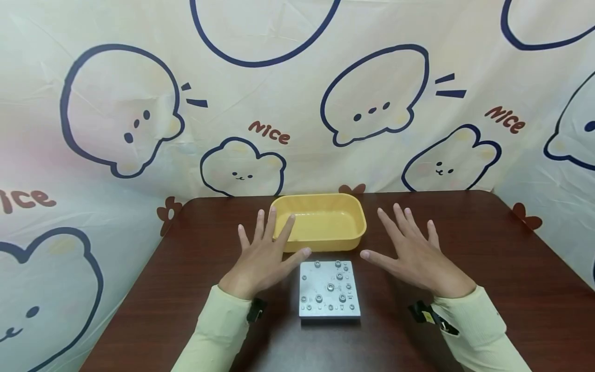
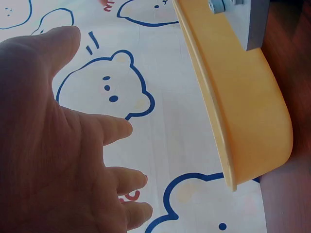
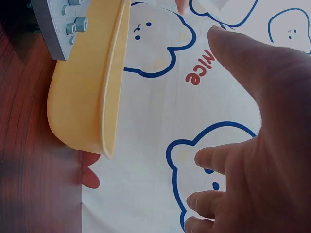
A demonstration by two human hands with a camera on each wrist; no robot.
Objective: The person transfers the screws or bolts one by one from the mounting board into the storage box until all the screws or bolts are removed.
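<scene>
Both hands hover palm down with fingers spread, holding nothing. The left hand (image 1: 262, 261) is left of a silver metal block (image 1: 321, 290), its fingertips overlapping the left end of a yellow plastic tub (image 1: 321, 243) in the head view. On the other side, the right hand (image 1: 416, 253) points its thumb toward the tub's front right corner. Several hex socket bolts (image 1: 330, 287) of different sizes stand in the top of the block. In the left wrist view the left hand (image 2: 73, 126) shows straight fingers; the right wrist view shows the right hand (image 3: 262, 121) likewise.
The block and tub sit on a dark brown wooden table (image 1: 209, 232), the tub behind the block near the far edge. A white cloth (image 1: 297, 93) printed with cartoon bears hangs behind the table and along its sides. Dark straps with small devices (image 1: 423, 312) are on the wrists.
</scene>
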